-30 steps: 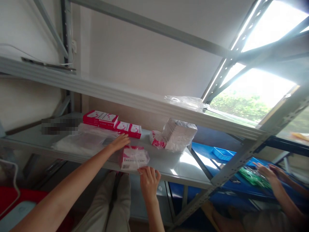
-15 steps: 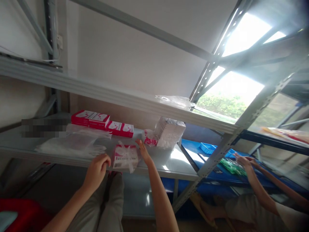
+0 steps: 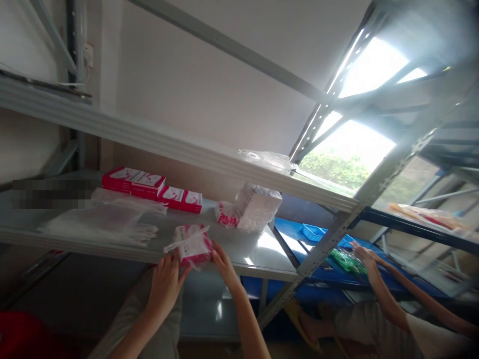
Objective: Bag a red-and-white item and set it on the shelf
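Observation:
A pink-and-white box (image 3: 193,245) wrapped in a clear plastic bag is tilted at the shelf's front edge, between my two hands. My left hand (image 3: 166,279) grips its near left side, with the thumb under the lower edge. On the right side, the fingers of my right hand (image 3: 223,262) press against the box. Flat clear plastic bags (image 3: 101,222) lie in a pile to the left. Behind them stand several pink-and-white boxes (image 3: 149,182) in a row, the left ones stacked higher.
A bagged stack of white boxes (image 3: 258,207) stands at the right of the grey metal shelf (image 3: 239,249). Above runs another shelf's edge (image 3: 187,152), with clear plastic (image 3: 267,159) on it. At right, another person's hands (image 3: 361,252) work over green packets (image 3: 346,262) by a blue tray (image 3: 312,232).
Both hands have closed in on the bagged box, which is now turned and tilted, its bag tie pointing left. The view has shifted slightly.

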### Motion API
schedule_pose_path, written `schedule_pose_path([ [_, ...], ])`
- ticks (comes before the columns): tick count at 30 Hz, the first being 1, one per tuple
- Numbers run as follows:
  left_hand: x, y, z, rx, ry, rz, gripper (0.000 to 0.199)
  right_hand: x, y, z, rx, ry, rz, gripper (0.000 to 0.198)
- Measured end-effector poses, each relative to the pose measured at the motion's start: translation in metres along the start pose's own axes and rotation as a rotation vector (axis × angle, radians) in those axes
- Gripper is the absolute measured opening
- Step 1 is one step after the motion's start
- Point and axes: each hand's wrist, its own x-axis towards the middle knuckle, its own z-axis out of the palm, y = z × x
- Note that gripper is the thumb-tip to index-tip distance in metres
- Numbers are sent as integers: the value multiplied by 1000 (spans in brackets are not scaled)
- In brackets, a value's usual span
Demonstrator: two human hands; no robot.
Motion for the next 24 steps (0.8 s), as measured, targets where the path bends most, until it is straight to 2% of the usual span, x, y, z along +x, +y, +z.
schedule_pose_path([
  [3, 13, -9, 12, -129, 59, 26, 40, 4, -1, -2, -44, -64, -43, 71],
  [5, 17, -14, 26, -248, 71, 10, 38, 11, 7, 1, -43, -49, -41, 74],
  [8, 21, -19, 44, -449, 19, -7, 46, 17, 30, 7, -40, 101, -29, 73],
  [11, 29, -18, 52, -565, -28, 2, 52, 18, 50, 10, -74, 266, -48, 69],
  [14, 46, -10, 53, -610, -21, 26, 53, 22, 52, 6, -93, 355, -88, 65],
  [16, 65, 2, 54, -649, -15, 38, 53, 31, 42, -5, -107, 386, -116, 63],
  [19, 106, 27, 61, -704, -6, 64, 51, 55, 19, -33, -168, 450, -166, 58],
  [21, 138, 46, 73, -732, -14, 92, 51, 78, 7, -57, -230, 500, -207, 56],
  [24, 181, 68, 106, -750, -64, 135, 51, 110, 8, -88, -366, 551, -259, 56],
])
